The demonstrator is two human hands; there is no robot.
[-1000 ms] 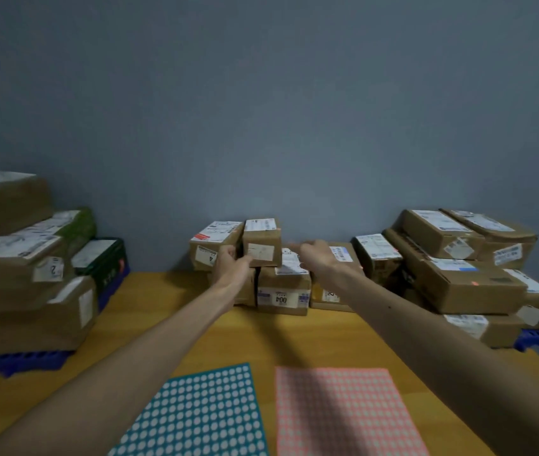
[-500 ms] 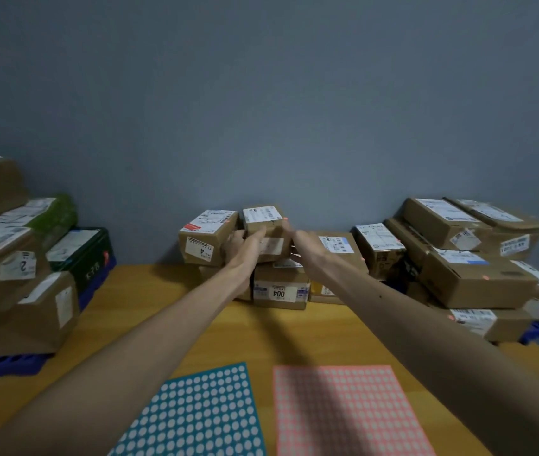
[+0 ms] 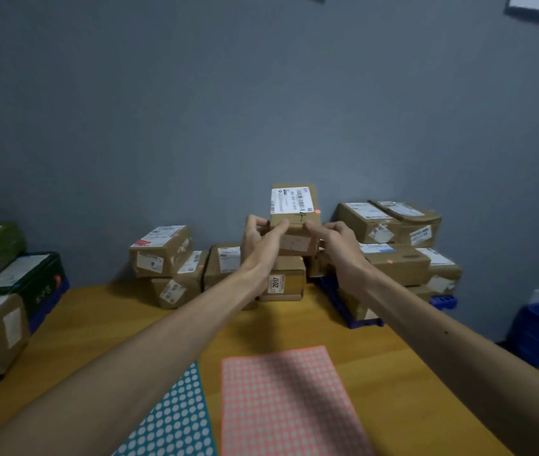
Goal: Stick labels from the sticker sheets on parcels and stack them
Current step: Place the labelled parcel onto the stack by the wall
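raised higher, the cardboard box (image 3: 294,205) sits gripped in curled fingers of left hand (image 3: 258,241) and right hand (image 3: 339,245), above the wood table (image 3: 97,324).

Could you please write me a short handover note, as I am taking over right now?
Left hand and right hand both grip the small parcel, held over the middle stack.
It bears a pink dot; so do some stacked parcels.
Teal sheet and pink sheet lie on the table.
Left: set this parcel down, label any parcels without dots.
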